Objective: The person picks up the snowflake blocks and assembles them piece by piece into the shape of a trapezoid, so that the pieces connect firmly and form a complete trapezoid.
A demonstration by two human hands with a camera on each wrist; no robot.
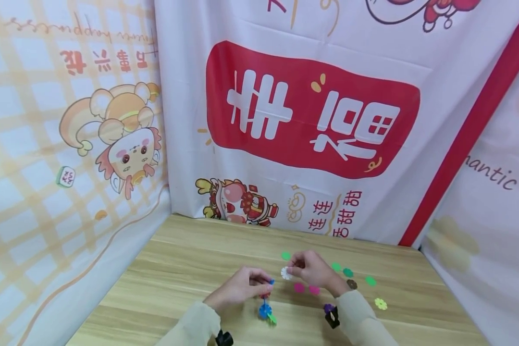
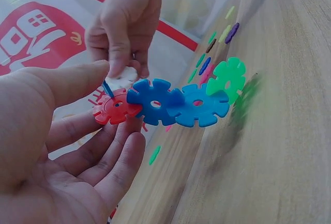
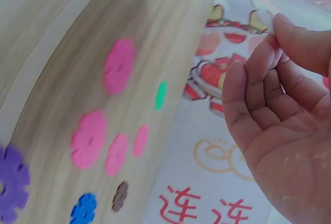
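My left hand [image 1: 242, 287] pinches a linked chain of notched plastic flower discs over the table. In the left wrist view the chain has a red disc [image 2: 109, 111] by the thumb, a blue disc [image 2: 168, 111], a second blue disc [image 2: 212, 109] and a light green disc [image 2: 227, 76] at the far end. Another blue piece [image 2: 107, 89], seen edge-on, stands up from the red disc beside the thumb. Between thumb and fingertips my right hand [image 1: 315, 270] pinches a white disc [image 1: 285, 273], apart from the chain in the head view.
Loose discs lie on the wooden table [image 1: 190, 259]: pink [image 1: 299, 288], green [image 1: 370, 281], brown [image 1: 352, 284], yellow [image 1: 381, 303] and purple [image 1: 328, 308]. Printed cloth [image 1: 186, 144] hangs along the table's back and sides.
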